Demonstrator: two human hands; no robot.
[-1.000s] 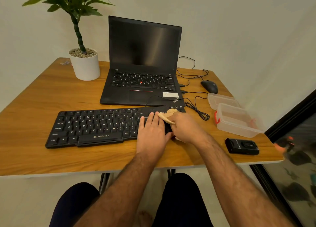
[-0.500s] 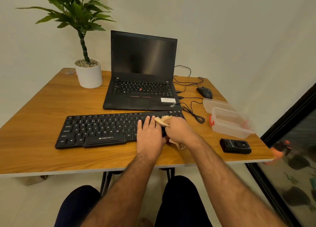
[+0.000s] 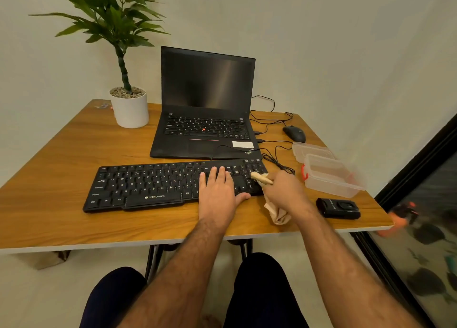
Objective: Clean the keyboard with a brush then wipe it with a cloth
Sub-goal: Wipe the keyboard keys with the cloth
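Now right hand (image 3: 284,189) wipes keyboard (image 3: 148,184) — cloth (image 3: 262,178) gripped.

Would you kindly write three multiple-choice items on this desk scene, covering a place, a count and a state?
1. Where is the potted plant?
A. far left corner of the table
B. beside the mouse
C. on the laptop

2. How many clear plastic boxes are there?
A. one
B. two
C. four

3. What is the right hand doing?
A. resting flat
B. gripping a cloth
C. holding the mouse

Answers: 1 A, it stands left of the laptop; 2 B, two boxes sit near the right edge; 3 B, the cloth lies on the keyboard.
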